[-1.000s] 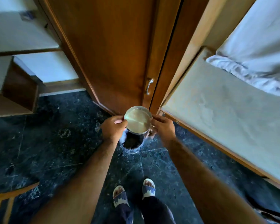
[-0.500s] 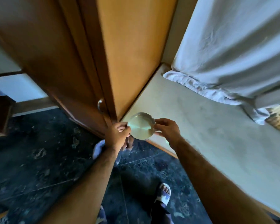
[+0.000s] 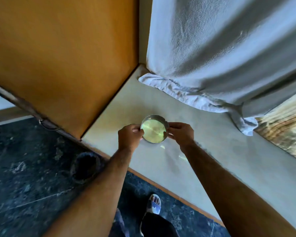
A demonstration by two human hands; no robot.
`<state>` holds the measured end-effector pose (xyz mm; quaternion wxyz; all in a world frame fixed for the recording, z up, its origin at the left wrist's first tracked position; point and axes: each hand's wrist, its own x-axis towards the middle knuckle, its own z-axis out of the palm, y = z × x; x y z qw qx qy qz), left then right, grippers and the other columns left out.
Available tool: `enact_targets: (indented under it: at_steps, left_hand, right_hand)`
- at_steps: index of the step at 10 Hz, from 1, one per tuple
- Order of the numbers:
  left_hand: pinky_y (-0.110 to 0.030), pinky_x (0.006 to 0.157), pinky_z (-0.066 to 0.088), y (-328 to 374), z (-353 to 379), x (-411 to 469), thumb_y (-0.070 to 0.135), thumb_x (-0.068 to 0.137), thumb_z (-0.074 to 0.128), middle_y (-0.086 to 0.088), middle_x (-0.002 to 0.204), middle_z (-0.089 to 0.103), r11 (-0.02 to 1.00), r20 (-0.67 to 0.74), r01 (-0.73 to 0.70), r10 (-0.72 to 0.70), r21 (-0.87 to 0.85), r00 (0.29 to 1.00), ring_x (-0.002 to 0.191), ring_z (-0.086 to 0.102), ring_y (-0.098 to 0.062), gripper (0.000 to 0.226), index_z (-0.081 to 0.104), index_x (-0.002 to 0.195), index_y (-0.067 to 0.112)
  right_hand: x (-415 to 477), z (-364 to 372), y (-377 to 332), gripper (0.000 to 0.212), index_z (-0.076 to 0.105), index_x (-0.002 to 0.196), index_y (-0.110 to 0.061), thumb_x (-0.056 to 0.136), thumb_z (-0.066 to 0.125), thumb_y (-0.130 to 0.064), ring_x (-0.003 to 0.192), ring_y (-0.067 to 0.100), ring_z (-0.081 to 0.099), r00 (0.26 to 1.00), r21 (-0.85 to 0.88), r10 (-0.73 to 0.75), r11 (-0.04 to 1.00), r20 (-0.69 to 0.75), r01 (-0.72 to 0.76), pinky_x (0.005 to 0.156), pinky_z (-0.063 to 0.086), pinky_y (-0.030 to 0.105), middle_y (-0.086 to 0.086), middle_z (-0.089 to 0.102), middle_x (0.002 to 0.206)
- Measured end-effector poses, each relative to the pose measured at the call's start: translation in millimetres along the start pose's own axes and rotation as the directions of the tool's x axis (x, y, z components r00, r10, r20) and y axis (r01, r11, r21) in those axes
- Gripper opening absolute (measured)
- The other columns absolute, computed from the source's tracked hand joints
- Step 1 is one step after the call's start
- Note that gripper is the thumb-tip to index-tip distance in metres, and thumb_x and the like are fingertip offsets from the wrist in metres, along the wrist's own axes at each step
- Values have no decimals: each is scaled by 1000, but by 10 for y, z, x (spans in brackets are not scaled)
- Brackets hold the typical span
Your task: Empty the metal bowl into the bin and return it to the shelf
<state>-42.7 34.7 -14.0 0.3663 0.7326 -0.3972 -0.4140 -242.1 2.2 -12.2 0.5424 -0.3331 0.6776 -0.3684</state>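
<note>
Holding one metal bowl between them, the left hand and right hand each keep a clenched grip on opposite sides of its rim, over the pale shelf near the shelf's left corner beside the wooden panel. The bowl is round, shallow and shiny, with its flat inner base reflecting yellow-green light and no contents visible. One dark bin stands on the dark floor just off the shelf's front edge, and one white cloth hangs down onto the shelf's far edge.
</note>
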Motion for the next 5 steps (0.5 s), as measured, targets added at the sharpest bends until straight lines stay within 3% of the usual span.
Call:
enact_targets:
  at_steps: [3, 4, 5]
  left_hand:
    - [-43, 74, 64, -61, 209, 149, 9, 78, 72, -9, 88, 79, 999, 16, -6, 5, 41, 1000, 73, 76, -17, 21, 77, 98, 7]
    - [-45, 78, 63, -45, 200, 141, 13, 79, 75, -10, 90, 79, 998, 42, 19, -22, 59, 999, 77, 75, -20, 20, 77, 97, 6]
    - [-41, 81, 60, 60, 167, 134, 33, 82, 75, -10, 90, 78, 977, 74, -74, 60, 201, 995, 84, 73, -25, 29, 75, 94, 7]
  right_hand:
    - [198, -93, 107, 26, 81, 99, -9, 73, 82, -5, 78, 17, 76, 999, -5, 20, 1000, -29, -20, 75, 63, 31, 7, 80, 92]
    - [200, -98, 79, 25, 81, 99, -11, 74, 82, -6, 77, 17, 75, 1000, -79, 5, 997, -12, -6, 79, 63, 32, 9, 80, 95]
    - [176, -87, -25, 33, 76, 112, -14, 81, 80, -25, 90, 17, 71, 995, -302, -96, 949, 8, 94, 87, 56, 28, 7, 78, 108]
